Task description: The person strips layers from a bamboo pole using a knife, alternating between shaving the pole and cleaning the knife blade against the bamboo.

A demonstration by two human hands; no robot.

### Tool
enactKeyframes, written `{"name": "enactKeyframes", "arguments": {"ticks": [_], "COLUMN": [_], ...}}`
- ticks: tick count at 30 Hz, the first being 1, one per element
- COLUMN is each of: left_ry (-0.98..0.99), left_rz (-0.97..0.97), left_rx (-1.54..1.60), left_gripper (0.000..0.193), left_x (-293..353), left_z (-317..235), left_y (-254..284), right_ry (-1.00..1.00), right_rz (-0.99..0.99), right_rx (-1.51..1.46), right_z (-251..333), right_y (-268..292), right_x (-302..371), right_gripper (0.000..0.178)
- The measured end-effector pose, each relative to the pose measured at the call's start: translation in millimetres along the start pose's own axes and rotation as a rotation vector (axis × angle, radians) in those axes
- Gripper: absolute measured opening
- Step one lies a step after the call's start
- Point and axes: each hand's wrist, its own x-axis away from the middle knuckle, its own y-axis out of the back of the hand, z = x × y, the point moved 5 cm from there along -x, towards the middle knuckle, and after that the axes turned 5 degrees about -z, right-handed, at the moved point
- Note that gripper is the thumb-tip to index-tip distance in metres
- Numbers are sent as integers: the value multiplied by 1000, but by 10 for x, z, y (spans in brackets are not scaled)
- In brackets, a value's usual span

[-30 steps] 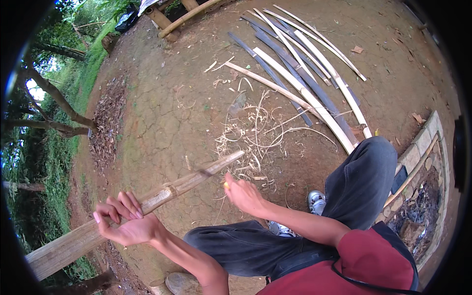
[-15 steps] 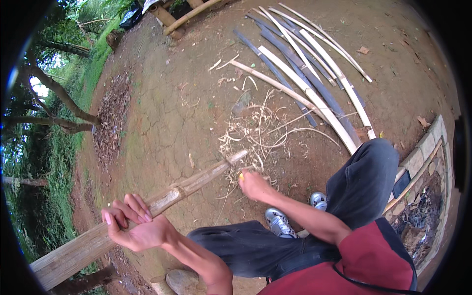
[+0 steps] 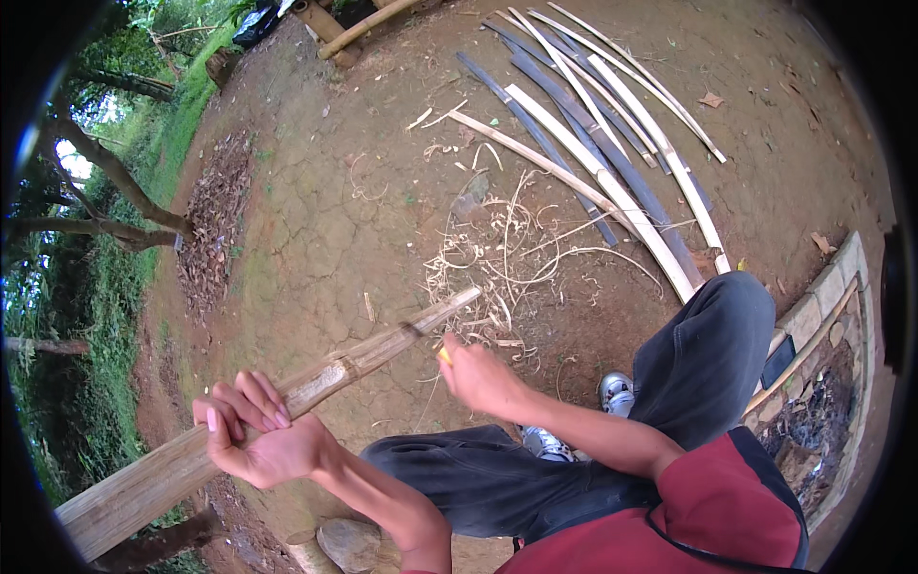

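A long, pale bamboo pole [image 3: 158,478] slants from the lower left up to a narrowed, whittled tip near the middle. My left hand [image 3: 268,435] is closed around it, palm up, with the fingers curled over the far side. Just below the narrowed end, my right hand [image 3: 483,381] is closed on a knife, whose yellow handle [image 3: 444,355] barely shows past the fist. A dark, blurred shape on the pole beside it looks like the blade [image 3: 411,330]. Thin curled shavings [image 3: 497,253] lie heaped on the ground beyond the tip.
Several long bamboo strips [image 3: 564,143], pale and dark, lie fanned out at the upper right. A brick-edged pit [image 3: 818,297] with ash borders my right side, a dark phone [image 3: 779,359] on its edge. Trees [image 3: 115,191] stand at left; a stone [image 3: 349,545] lies below.
My right hand and the knife have moved left and slightly down, back along the pole toward my left hand. The left hand keeps its hold, almost unmoved.
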Motion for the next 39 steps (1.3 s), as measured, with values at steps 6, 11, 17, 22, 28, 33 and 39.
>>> {"name": "enactKeyframes", "arguments": {"ticks": [6, 11, 17, 22, 28, 33, 39], "left_ry": [-13, -11, 13, 66, 156, 161, 153], "left_rz": [9, 4, -27, 272, 354, 351, 375], "left_rx": [22, 1, -2, 133, 153, 150, 119], "left_gripper": [32, 31, 29, 28, 28, 27, 26], "left_x": [-41, -47, -45, -14, -130, -139, -81], "left_z": [69, 70, 6, 96, 127, 160, 127], "left_y": [-130, 6, 56, -294, 9, 9, -132], "right_ry": [-37, -135, -104, -24, -260, -40, 208], "right_rz": [-255, -48, -120, 61, -203, -196, -131], "right_rx": [197, -39, 127, 648, 8, -72, -42], "right_z": [-1405, -489, -688, -2663, -1131, -389, 470], "right_y": [-147, 59, -268, -609, 78, 445, 365], "right_x": [-616, -276, -312, -857, -510, -245, 299], "right_gripper": [26, 24, 22, 36, 39, 28, 24]}}
